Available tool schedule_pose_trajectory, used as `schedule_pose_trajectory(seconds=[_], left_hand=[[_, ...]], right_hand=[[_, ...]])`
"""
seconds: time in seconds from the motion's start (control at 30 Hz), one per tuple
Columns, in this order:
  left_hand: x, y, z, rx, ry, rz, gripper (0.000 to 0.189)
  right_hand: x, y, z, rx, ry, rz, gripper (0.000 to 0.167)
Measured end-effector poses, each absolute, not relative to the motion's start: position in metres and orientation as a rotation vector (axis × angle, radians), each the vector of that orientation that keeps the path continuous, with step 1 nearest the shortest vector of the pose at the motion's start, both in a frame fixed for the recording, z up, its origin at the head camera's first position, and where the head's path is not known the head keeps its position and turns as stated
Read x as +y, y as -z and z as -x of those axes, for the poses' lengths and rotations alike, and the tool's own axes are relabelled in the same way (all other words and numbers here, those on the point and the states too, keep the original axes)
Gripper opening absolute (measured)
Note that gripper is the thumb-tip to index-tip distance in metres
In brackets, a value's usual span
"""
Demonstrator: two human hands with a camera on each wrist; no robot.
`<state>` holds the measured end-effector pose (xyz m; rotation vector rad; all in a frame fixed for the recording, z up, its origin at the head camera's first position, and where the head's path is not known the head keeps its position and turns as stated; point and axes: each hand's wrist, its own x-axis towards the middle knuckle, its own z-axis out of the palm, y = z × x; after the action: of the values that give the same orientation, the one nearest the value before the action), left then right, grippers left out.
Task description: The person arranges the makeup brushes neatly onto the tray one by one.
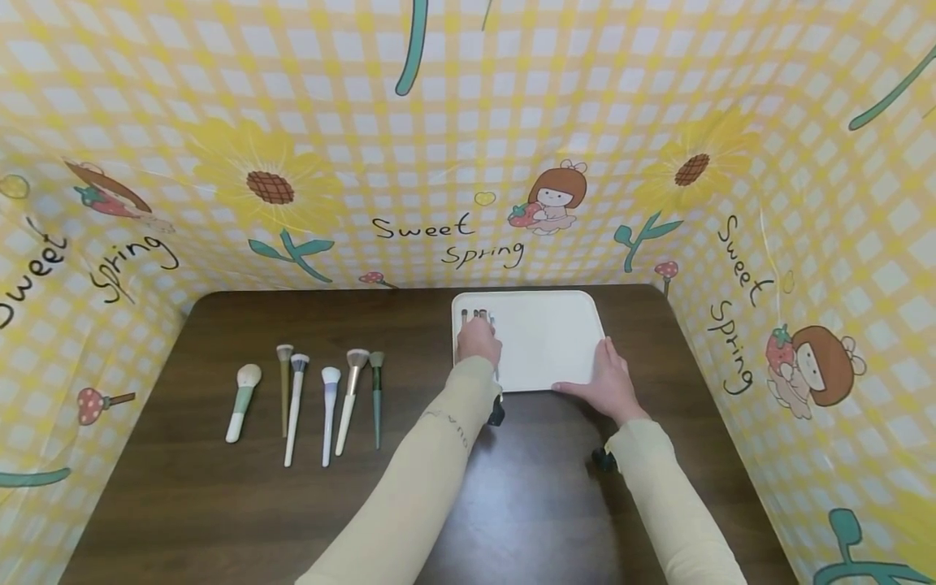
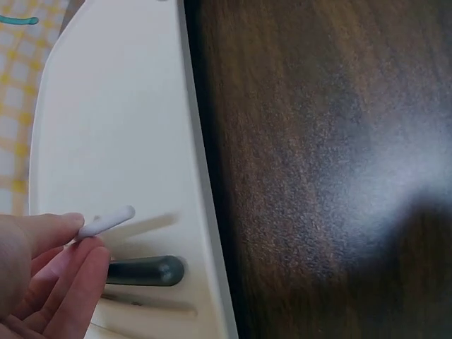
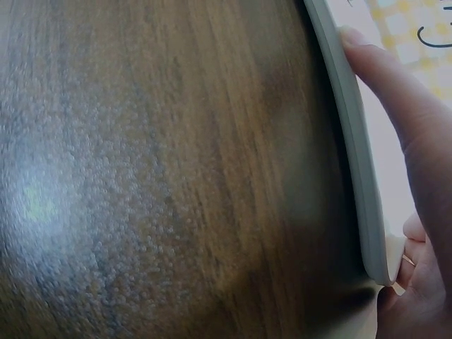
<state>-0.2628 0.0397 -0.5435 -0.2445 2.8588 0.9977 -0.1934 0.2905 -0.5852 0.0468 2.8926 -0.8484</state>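
Near zone: a pale cream sleeve (image 1: 409, 479) on the left arm crosses the dark brown wood-grain table (image 1: 168, 504), right of six loose makeup brushes (image 1: 329, 418) with white, green and olive handles. These lie apart from one another on the table's left side.

Middle zone: the right hand (image 1: 608, 382) holds the near right corner of a shallow white rectangular tray (image 1: 548, 349), thumb at the near rim, fingers at the right. The left hand (image 1: 478, 340) pinches a slender white rod-shaped brush handle (image 2: 109, 222) above the tray's left side; its free end appears raised. The brush's head cannot be made out behind the hand.

Step in hand, as judged: laying this brush into the row. The next move calls for lowering it right of the glossy dark rounded handle (image 2: 145, 271), then releasing; that close neighbour is the likely obstruction.

Far zone: small dark brush heads (image 1: 483, 315) lie at the tray's far left, before a yellow-and-white checked printed backdrop (image 1: 453, 146).
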Motion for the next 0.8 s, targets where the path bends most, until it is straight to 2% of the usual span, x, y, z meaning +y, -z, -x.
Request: schedule_pose_trajectory(seconds=[0.17,0.4,0.8], left_hand=[[0.042,0.5419,0.2628,2.847,-0.981,0.278,0.017],[0.0429,0.545,0.2628,2.845,-0.988,0.315,0.008],[0.0453,0.5442,0.2619,2.875,-0.906,0.253,0.017]], right_hand=[[0.2901,0.5839,0.1938,2.891,0.846,-0.051,0.149],[0.2894,0.5825,0.1927,2.892,0.848,-0.053,0.149],[0.2885,0.5809,0.1913,2.89,0.855,-0.055,0.148]])
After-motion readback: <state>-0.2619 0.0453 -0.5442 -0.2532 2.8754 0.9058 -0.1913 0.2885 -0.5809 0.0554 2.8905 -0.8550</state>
